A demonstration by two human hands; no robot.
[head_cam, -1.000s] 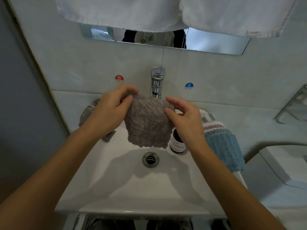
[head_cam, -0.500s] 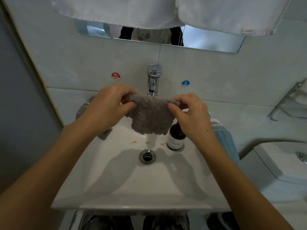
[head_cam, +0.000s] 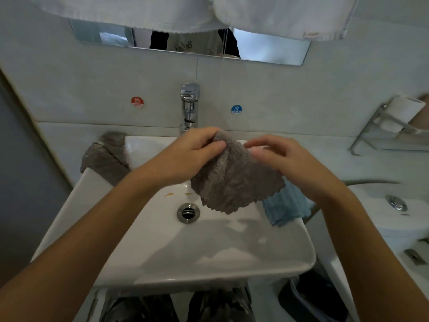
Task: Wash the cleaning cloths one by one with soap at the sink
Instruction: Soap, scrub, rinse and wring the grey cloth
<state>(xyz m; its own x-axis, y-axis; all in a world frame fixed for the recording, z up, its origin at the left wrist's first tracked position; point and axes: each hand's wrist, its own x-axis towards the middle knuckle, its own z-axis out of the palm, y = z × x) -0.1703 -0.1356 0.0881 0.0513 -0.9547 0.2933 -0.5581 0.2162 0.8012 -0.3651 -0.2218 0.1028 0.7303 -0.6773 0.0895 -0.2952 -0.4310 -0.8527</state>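
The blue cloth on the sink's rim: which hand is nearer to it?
Right. The right hand is just above the blue cloth; the left hand is farther, across the basin.

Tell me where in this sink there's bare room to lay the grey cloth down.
The near half of the basin, between the drain and the front rim, is bare. The back left corner is taken by another grey cloth, the right rim by a blue cloth. Both hands, left and right, and the held grey cloth crowd the space below the tap.
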